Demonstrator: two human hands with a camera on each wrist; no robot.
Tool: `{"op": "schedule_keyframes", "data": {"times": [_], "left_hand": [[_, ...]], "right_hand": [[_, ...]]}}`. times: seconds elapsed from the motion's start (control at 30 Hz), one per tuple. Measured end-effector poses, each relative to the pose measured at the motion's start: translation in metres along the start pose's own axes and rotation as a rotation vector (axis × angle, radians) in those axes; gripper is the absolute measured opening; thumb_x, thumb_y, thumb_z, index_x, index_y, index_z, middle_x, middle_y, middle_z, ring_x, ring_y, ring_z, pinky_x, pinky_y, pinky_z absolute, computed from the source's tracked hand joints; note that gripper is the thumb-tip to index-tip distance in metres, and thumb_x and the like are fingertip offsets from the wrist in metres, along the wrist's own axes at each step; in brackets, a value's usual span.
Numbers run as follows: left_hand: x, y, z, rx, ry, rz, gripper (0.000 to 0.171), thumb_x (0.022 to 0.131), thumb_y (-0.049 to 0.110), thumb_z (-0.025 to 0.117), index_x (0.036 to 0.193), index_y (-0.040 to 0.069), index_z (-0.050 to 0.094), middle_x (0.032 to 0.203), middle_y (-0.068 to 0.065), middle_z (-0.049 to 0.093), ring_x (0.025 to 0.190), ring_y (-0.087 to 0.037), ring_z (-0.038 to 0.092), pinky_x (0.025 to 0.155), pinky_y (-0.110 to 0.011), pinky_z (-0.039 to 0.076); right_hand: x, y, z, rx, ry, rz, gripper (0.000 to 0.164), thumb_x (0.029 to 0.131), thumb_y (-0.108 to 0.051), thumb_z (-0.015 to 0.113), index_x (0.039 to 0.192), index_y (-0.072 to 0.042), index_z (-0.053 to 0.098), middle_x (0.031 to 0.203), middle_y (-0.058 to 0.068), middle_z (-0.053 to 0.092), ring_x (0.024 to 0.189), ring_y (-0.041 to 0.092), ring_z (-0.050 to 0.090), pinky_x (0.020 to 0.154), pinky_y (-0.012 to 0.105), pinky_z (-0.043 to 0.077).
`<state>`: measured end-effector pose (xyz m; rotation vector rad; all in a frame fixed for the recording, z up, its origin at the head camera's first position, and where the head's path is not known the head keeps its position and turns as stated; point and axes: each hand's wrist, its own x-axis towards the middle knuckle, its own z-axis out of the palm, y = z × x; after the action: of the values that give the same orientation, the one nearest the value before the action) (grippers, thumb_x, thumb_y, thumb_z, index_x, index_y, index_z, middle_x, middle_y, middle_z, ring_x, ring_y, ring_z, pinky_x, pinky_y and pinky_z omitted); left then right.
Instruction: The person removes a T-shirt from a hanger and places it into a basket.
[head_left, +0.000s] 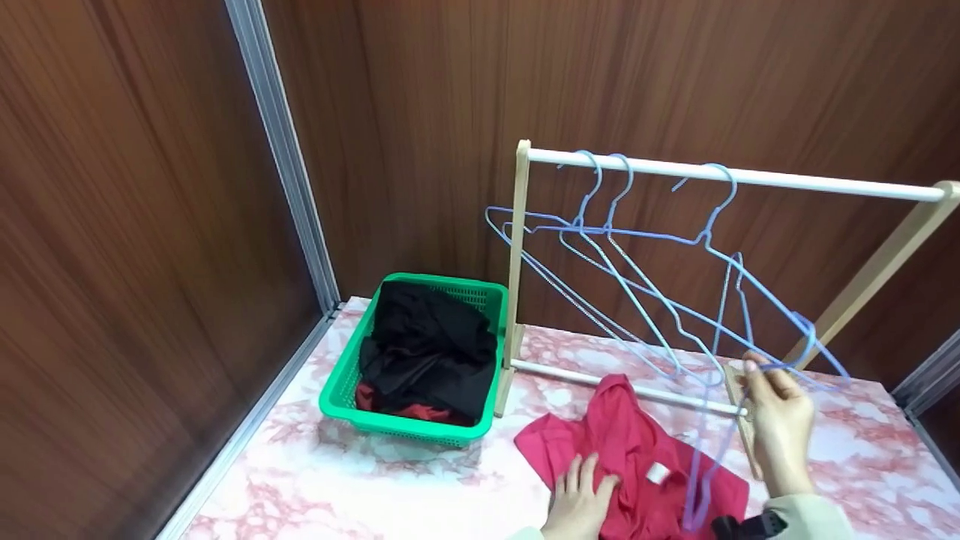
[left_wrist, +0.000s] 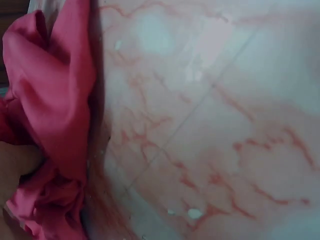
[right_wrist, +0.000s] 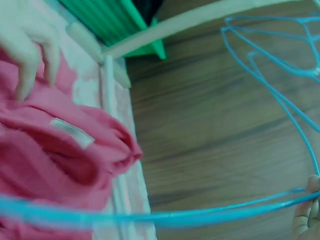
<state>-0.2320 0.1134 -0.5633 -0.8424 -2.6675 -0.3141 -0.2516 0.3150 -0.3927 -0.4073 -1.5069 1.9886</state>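
A crumpled red garment (head_left: 626, 431) with a white label (head_left: 658, 472) lies on the marbled tabletop. My left hand (head_left: 576, 501) rests on its near left part, fingers spread over the cloth; in the left wrist view only a bit of that hand shows beside the red folds. To the right, my right hand (head_left: 782, 427) pinches a blue wire clothes hanger (right_wrist: 150, 217) near its hook. One end of this hanger hangs down in front of the garment. Several similar hangers (head_left: 645, 234) hang from the white rail (head_left: 825, 180) behind my hands.
A green basket (head_left: 337, 405) holding black clothing (head_left: 431, 345) and some red cloth stands left of the rack. The rack's wooden post (head_left: 516, 285) rises beside the basket, and a low white bar (head_left: 559, 373) runs behind the garment. Brown wood-grain panels (head_left: 420, 150) enclose the back and sides.
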Motion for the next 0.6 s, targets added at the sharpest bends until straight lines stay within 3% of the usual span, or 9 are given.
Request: {"op": "schedule_keyframes", "data": {"times": [0.1, 0.17, 0.23, 0.33, 0.47, 0.6], "left_hand": [[0.007, -0.003, -0.007, -0.131, -0.158, -0.04, 0.085, 0.073, 0.022, 0.077, 0.144, 0.035, 0.032, 0.149, -0.012, 0.029, 0.129, -0.034, 0.045, 0.089, -0.045, 0.05], [0.012, -0.007, -0.011, -0.189, -0.305, -0.059, 0.102, 0.069, 0.03, 0.082, 0.148, 0.041, 0.018, 0.156, -0.012, 0.017, 0.132, -0.034, 0.042, 0.09, -0.047, 0.049], [0.017, -0.009, -0.014, -0.186, -0.403, -0.049, 0.103, 0.069, 0.039, 0.081, 0.148, 0.045, 0.015, 0.159, -0.011, 0.011, 0.129, -0.031, 0.046, 0.089, -0.044, 0.05], [0.024, -0.009, -0.018, -0.14, -0.509, -0.042, 0.09, 0.071, 0.044, 0.078, 0.143, 0.051, 0.024, 0.16, -0.004, 0.006, 0.12, -0.025, 0.051, 0.083, -0.039, 0.05], [0.027, -0.001, -0.018, -0.042, -0.521, -0.046, 0.067, 0.073, 0.037, 0.076, 0.132, 0.049, 0.046, 0.156, 0.004, 0.022, 0.11, -0.022, 0.052, 0.074, -0.034, 0.051], [0.023, 0.002, -0.015, 0.04, -0.403, -0.003, 0.046, 0.073, 0.03, 0.075, 0.116, 0.038, 0.059, 0.13, 0.006, 0.052, 0.098, -0.018, 0.054, 0.065, -0.028, 0.05]], "right_hand": [[0.003, -0.004, -0.003, -0.034, 0.007, -0.004, 0.017, 0.089, -0.011, 0.062, 0.082, -0.022, 0.074, 0.077, -0.02, 0.071, 0.064, 0.0, 0.059, 0.064, 0.009, 0.046], [0.003, -0.004, -0.005, -0.087, -0.004, 0.006, 0.018, 0.089, -0.014, 0.062, 0.08, -0.024, 0.073, 0.076, -0.022, 0.071, 0.062, 0.0, 0.058, 0.062, 0.01, 0.046], [0.002, -0.001, -0.007, -0.149, -0.022, 0.016, 0.019, 0.09, -0.016, 0.061, 0.079, -0.027, 0.072, 0.075, -0.024, 0.07, 0.059, 0.0, 0.057, 0.058, 0.011, 0.045], [-0.001, 0.004, -0.01, -0.233, -0.05, 0.031, 0.02, 0.091, -0.019, 0.06, 0.076, -0.029, 0.069, 0.07, -0.023, 0.067, 0.053, 0.0, 0.054, 0.054, 0.012, 0.044], [-0.002, 0.011, -0.014, -0.32, -0.085, 0.052, 0.02, 0.092, -0.021, 0.059, 0.073, -0.026, 0.065, 0.065, -0.022, 0.064, 0.052, -0.001, 0.049, 0.053, 0.012, 0.04], [-0.003, 0.015, -0.018, -0.457, -0.123, 0.022, 0.021, 0.093, -0.024, 0.057, 0.074, -0.026, 0.063, 0.058, -0.017, 0.053, 0.056, 0.0, 0.044, 0.054, 0.013, 0.038]]}}
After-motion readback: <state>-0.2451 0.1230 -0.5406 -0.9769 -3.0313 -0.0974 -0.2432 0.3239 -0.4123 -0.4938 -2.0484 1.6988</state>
